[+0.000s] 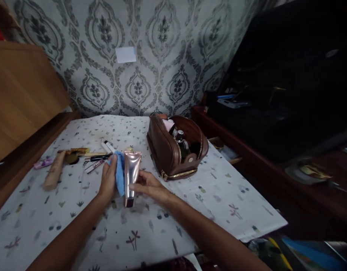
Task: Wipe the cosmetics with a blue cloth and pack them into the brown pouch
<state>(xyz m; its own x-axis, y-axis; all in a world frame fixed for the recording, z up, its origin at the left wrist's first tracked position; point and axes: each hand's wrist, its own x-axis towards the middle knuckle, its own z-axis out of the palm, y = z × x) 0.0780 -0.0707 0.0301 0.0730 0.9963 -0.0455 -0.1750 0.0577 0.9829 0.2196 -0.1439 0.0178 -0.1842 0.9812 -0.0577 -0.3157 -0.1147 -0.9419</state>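
Observation:
My right hand (152,184) grips a shiny rose-gold squeeze tube (132,169) near its lower half, with the dark cap (128,202) pointing down. Close beside the tube, my left hand (108,180) is closed on a folded blue cloth (119,173), which lies along the tube's left side. Both hands are above the white patterned tabletop cover (151,233). Just beyond my right hand stands a brown makeup bag (165,150), unzipped, with bottles and other small items inside.
Left of my hands lie a beige tube (55,171), a purple item (43,162), a round-headed brush (72,158) and several slim cosmetics. A wooden panel (23,90) rises at the left. On the right are a dark red ledge (232,143) and a large black surface (297,75).

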